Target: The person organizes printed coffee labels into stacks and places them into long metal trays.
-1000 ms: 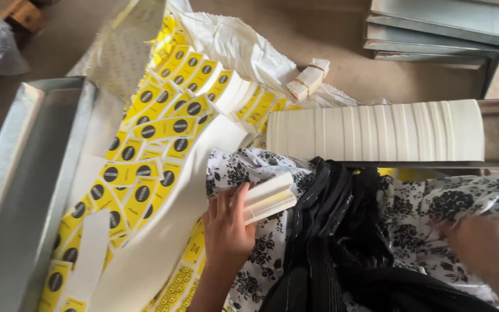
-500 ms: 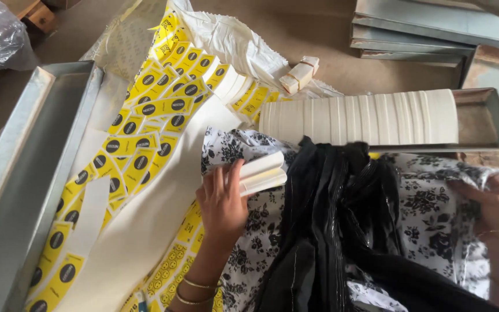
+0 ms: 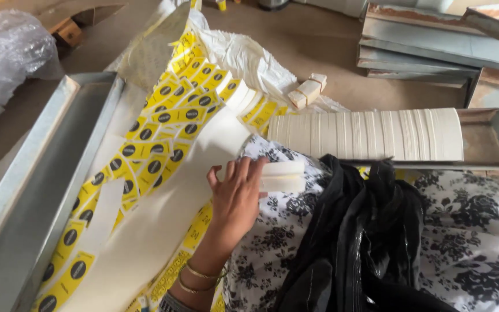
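My left hand (image 3: 235,193) grips a small stack of white paper strips (image 3: 283,176), held level over my lap, which is covered by black-and-white floral cloth (image 3: 463,231) and a black scarf (image 3: 353,242). Just beyond it a long row of white strips (image 3: 371,134) stands packed on edge in a metal tray (image 3: 489,138). To the left of my hand lies a white sheet with yellow labels bearing black dots (image 3: 163,144). My right hand is out of the picture.
An empty long metal tray (image 3: 36,190) lies at the left. A small tied bundle of white pieces (image 3: 307,91) sits on the floor behind the labels. More metal trays (image 3: 434,43) are stacked at the top right; clear plastic wrap (image 3: 1,63) at the top left.
My left hand has shifted the stack of strips slightly up and right over my lap. My right hand, visible at the right edge before, has left the view.
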